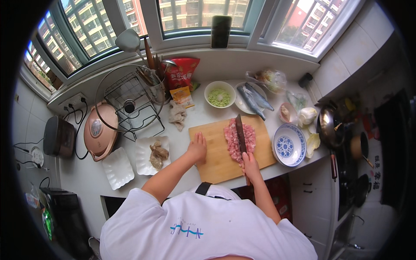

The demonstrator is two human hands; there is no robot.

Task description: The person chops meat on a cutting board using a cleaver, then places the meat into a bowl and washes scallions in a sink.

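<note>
A wooden cutting board (216, 165) lies at the counter's front edge, with a heap of chopped raw meat (231, 139) on its right half. My right hand (251, 165) grips the handle of a dark-bladed cleaver (240, 133), whose blade lies lengthwise over the meat. My left hand (197, 148) rests on the board's left edge, holding nothing, its fingers pointing away from me and close together. Behind the board stand a bowl of chopped green vegetable (220, 94) and a plate with pieces of silvery fish (252, 99). A blue-and-white bowl (289, 145) is just right of the board.
On the left are scalloped white plates (118, 169), one holding brownish food (158, 155), a crumpled cloth (177, 115), a wire rack with a glass lid (129, 106) and a pink electric appliance (101, 130). Cabbage (307, 116) and a frying pan (331, 125) are on the right.
</note>
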